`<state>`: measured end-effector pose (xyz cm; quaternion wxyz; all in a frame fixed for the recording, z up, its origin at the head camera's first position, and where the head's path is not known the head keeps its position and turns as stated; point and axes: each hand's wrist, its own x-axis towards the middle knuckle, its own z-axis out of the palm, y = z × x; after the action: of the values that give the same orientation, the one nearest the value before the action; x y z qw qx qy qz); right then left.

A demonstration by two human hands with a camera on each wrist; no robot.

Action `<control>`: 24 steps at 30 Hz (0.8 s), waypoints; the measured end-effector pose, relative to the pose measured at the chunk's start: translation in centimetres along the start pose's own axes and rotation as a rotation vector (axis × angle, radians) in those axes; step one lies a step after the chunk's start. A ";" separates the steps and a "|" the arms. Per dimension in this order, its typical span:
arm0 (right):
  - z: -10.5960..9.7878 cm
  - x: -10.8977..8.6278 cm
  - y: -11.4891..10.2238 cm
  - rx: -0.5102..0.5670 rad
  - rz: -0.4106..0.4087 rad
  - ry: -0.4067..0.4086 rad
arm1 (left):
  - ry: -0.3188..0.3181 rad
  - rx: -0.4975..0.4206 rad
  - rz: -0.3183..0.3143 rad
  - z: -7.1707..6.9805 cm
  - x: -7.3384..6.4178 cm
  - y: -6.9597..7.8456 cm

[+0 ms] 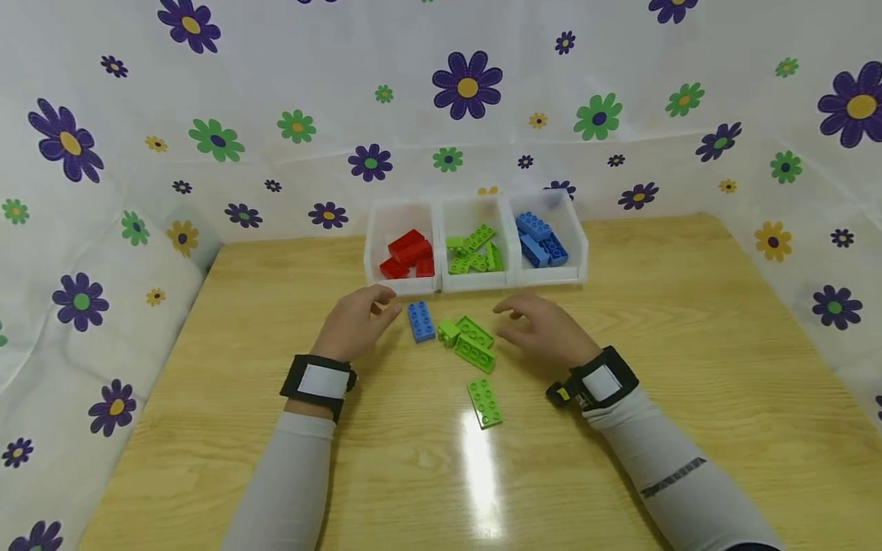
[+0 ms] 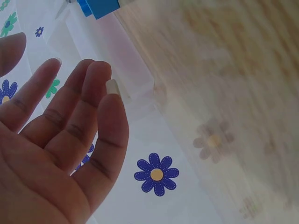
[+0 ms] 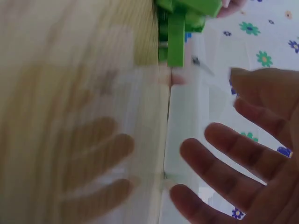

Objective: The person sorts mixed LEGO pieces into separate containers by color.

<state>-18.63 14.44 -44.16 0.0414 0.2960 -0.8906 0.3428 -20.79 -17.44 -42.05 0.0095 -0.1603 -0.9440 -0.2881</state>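
My left hand [image 1: 354,325] hovers just left of a blue building brick [image 1: 421,321], its fingers loosely bent around nothing. In the left wrist view its palm and relaxed fingers [image 2: 112,121] show bare, with a corner of a blue brick [image 2: 103,7] at the top. Right of a cluster of green bricks [image 1: 474,353], my right hand [image 1: 547,333] hangs over the table with spread fingers and holds nothing. The right wrist view shows those green bricks [image 3: 175,39] beyond the fingertips. Nearer to me, a separate green brick [image 1: 485,403] lies studs up.
Three white bins stand side by side at the back: the left bin [image 1: 406,288] contains red bricks [image 1: 411,251], the middle bin [image 1: 475,283] green ones, the right bin [image 1: 554,275] blue ones [image 1: 537,239]. A flowered cloth [image 1: 413,76] hangs behind the wooden table [image 1: 262,306].
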 end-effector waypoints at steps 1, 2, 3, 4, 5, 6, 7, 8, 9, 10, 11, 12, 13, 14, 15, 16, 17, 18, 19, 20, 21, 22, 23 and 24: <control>0.2 0.1 -0.2 0.000 -0.001 -0.038 | 0.000 -0.004 0.002 -0.1 0.0 0.0; 0.4 0.3 -0.5 -0.010 -0.001 -0.072 | 0.001 -0.007 0.001 -0.1 0.1 0.1; 0.6 0.4 -0.6 -0.017 -0.005 -0.102 | 0.002 -0.010 -0.001 -0.2 0.1 0.1; 0.8 0.6 -0.8 -0.033 -0.009 -0.125 | 0.004 -0.011 -0.004 -0.3 0.1 0.2; 1.1 0.7 -0.9 -0.049 -0.007 -0.147 | 0.004 -0.013 -0.005 -0.3 0.1 0.2; 1.3 0.9 -1.0 -0.062 -0.004 -0.163 | 0.003 -0.015 -0.006 -0.3 0.0 0.2; 1.5 1.0 -1.1 -0.081 -0.008 -0.175 | -0.001 -0.019 -0.005 -0.3 0.0 0.2; 1.7 1.1 -1.2 -0.108 -0.007 -0.188 | -0.009 -0.019 -0.005 -0.2 0.0 0.2; 1.9 1.2 -1.3 -0.130 -0.009 -0.199 | -0.019 -0.022 -0.005 -0.2 0.0 0.2; 2.0 1.4 -1.4 -0.158 -0.009 -0.207 | -0.026 -0.019 -0.005 -0.2 0.0 0.2; 2.1 1.6 -1.5 -0.183 -0.007 -0.213 | -0.031 -0.019 -0.006 -0.2 0.1 0.3; 2.2 1.7 -1.6 -0.207 -0.009 -0.216 | -0.035 -0.018 -0.007 -0.2 0.1 0.3; 2.2 1.9 -1.8 -0.227 -0.008 -0.222 | -0.038 -0.015 -0.009 -0.2 0.1 0.3; 2.3 2.0 -1.9 -0.244 -0.004 -0.224 | -0.039 -0.012 -0.010 -0.1 0.2 0.4; 2.3 2.1 -2.1 -0.253 0.001 -0.226 | -0.039 -0.012 -0.011 -0.1 0.1 0.4; 2.3 2.2 -2.2 -0.269 0.009 -0.227 | -0.038 -0.009 -0.011 -0.1 0.1 0.4; 2.3 2.3 -2.3 -0.279 0.019 -0.229 | -0.040 -0.010 -0.010 -0.1 0.1 0.5; 2.2 2.3 -2.4 -0.285 0.030 -0.231 | -0.041 -0.008 -0.010 -0.1 0.1 0.5; 2.2 2.3 -2.4 -0.293 0.042 -0.235 | -0.042 -0.007 -0.010 -0.2 0.0 0.5; 2.1 2.3 -2.4 -0.303 0.053 -0.237 | -0.043 -0.008 -0.009 -0.2 0.0 0.6; 2.0 2.3 -2.4 -0.310 0.060 -0.240 | -0.043 -0.007 -0.010 -0.2 -0.1 0.6; 1.9 2.3 -2.4 -0.317 0.066 -0.240 | -0.043 -0.006 -0.011 -0.2 -0.1 0.6; 1.8 2.3 -2.3 -0.318 0.068 -0.236 | -0.041 -0.006 -0.011 -0.2 -0.1 0.6; 1.7 2.3 -2.2 -0.324 0.067 -0.230 | -0.038 -0.002 -0.011 -0.2 -0.1 0.6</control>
<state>-19.03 10.89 -43.56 -0.0250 0.2929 -0.9423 0.1600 -20.55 -17.10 -41.54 -0.0102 -0.1605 -0.9447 -0.2859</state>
